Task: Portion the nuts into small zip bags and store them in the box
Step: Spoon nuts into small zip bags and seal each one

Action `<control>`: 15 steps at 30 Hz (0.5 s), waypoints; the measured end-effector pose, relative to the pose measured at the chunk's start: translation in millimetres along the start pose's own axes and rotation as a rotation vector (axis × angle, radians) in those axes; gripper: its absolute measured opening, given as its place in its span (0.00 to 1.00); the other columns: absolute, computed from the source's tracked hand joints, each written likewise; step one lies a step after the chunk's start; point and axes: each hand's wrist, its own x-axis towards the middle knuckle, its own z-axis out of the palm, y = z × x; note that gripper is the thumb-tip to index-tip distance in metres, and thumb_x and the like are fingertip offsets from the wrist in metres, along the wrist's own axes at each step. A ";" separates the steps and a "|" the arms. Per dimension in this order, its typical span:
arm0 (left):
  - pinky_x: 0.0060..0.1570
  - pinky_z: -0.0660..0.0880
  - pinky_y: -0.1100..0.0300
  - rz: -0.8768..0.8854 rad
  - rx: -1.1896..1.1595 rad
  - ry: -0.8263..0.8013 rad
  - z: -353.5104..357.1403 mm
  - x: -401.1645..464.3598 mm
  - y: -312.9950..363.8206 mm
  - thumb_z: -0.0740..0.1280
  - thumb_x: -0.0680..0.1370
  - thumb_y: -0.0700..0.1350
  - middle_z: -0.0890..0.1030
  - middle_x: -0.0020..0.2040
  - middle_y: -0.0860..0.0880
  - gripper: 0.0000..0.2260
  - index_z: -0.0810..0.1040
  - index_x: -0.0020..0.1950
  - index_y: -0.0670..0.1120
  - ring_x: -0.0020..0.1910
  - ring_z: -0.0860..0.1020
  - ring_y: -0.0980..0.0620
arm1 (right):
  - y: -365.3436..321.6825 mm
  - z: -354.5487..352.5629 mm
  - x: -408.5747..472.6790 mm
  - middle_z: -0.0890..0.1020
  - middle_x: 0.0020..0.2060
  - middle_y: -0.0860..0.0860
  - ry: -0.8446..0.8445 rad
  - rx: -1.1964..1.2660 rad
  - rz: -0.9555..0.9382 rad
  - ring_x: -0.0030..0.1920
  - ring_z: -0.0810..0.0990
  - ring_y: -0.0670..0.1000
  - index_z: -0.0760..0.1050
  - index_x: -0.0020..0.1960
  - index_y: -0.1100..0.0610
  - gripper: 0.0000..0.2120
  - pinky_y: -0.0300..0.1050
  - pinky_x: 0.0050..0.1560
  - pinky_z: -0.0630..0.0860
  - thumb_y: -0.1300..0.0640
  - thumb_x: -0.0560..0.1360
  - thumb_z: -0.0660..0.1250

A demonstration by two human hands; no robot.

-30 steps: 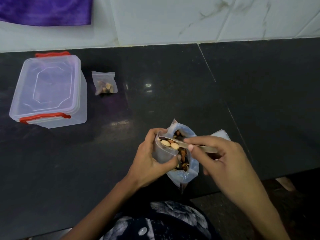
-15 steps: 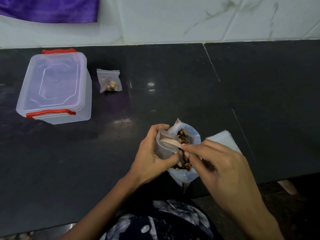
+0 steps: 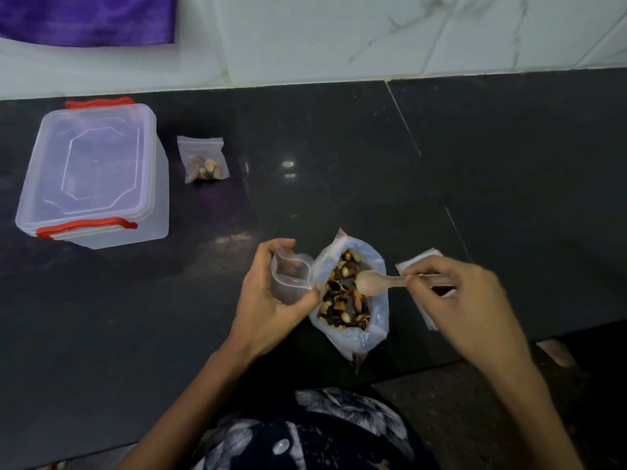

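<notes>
A large open plastic bag of mixed nuts (image 3: 349,296) stands near the counter's front edge. My left hand (image 3: 268,300) grips a small clear zip bag (image 3: 291,278) with its mouth held open, just left of the nut bag. My right hand (image 3: 464,300) pinches the handle of a pale spoon (image 3: 373,283), whose empty bowl hovers over the nuts. A filled, sealed small zip bag (image 3: 203,161) lies on the counter further back. The clear box (image 3: 91,178) with red latches stands at the left with its lid on.
A stack of empty small zip bags (image 3: 420,262) lies on the black counter (image 3: 509,181) under my right hand. A white tiled wall (image 3: 373,35) and a purple cloth (image 3: 88,18) are at the back. The counter's front edge runs just behind the nut bag.
The spoon carried nuts into the small zip bag, then came out empty and moved right over the large nut bag. My left hand kept the small bag open.
</notes>
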 end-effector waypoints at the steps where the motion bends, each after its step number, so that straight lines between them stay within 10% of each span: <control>1: 0.47 0.74 0.71 -0.023 0.011 -0.017 -1.8 0.4 -3.4 0.73 0.65 0.51 0.76 0.51 0.60 0.25 0.67 0.57 0.59 0.49 0.77 0.62 | 4.0 8.9 1.5 0.80 0.38 0.40 -0.022 -0.029 -0.005 0.39 0.78 0.39 0.78 0.44 0.43 0.05 0.37 0.41 0.77 0.54 0.74 0.66; 15: 0.50 0.79 0.55 -0.123 0.131 -0.175 -3.3 -5.7 -27.3 0.70 0.68 0.48 0.79 0.50 0.61 0.25 0.66 0.62 0.58 0.49 0.79 0.60 | 4.8 35.1 3.5 0.77 0.41 0.43 -0.022 -0.200 -0.209 0.39 0.76 0.43 0.80 0.50 0.51 0.07 0.43 0.38 0.76 0.56 0.78 0.63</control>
